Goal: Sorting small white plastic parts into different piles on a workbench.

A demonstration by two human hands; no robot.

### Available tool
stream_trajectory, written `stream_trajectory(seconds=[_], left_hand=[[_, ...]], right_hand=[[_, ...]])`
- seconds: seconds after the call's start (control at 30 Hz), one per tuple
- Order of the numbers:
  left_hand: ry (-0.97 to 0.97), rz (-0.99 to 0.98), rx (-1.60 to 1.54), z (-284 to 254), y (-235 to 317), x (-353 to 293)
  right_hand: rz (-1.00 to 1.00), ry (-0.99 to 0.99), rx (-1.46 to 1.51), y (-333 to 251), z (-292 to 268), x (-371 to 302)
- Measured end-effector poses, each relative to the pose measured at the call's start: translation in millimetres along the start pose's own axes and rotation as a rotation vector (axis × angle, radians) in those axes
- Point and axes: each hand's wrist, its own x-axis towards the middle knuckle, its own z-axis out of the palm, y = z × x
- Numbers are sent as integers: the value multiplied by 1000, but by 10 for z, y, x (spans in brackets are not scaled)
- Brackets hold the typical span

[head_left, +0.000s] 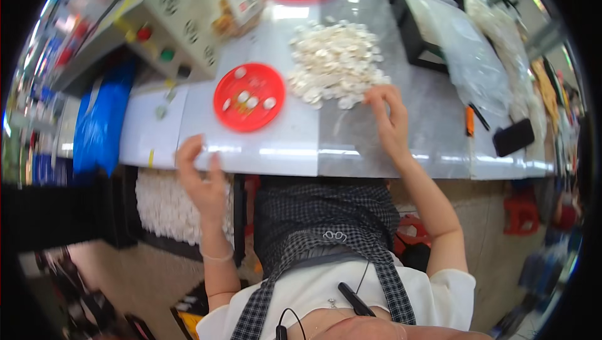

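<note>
On the counter (282, 145), a heap of white buttons (335, 64) is touched at its near edge by the right hand (387, 117), fingers spread, nothing gripped | left hand (202, 180) raised at counter edge, loosely curled, empty | red plate (249, 96) holds a few buttons.

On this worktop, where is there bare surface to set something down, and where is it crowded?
Bare: the near strip of the worktop between the left hand and right hand, and the grey stretch right of the right hand, up to the orange pen. Crowded: the pile of white buttons and the red plate.
</note>
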Motion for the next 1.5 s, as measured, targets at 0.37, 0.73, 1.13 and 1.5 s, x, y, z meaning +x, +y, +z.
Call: stream_trajectory(seconds=[0.37,0.73,1.13,1.5], left_hand=[[-438,197,231,2215,241,887],[-359,-2,278,2480,262,757],[-569,63,58,2241,637,369],[-630,167,-152,1968,574,191]], right_hand=[[193,149,33,1328,-74,1257],[43,-156,22,1478,40,1460],[240,-30,44,838,-84,847],[202,40,26,656,139,700]])
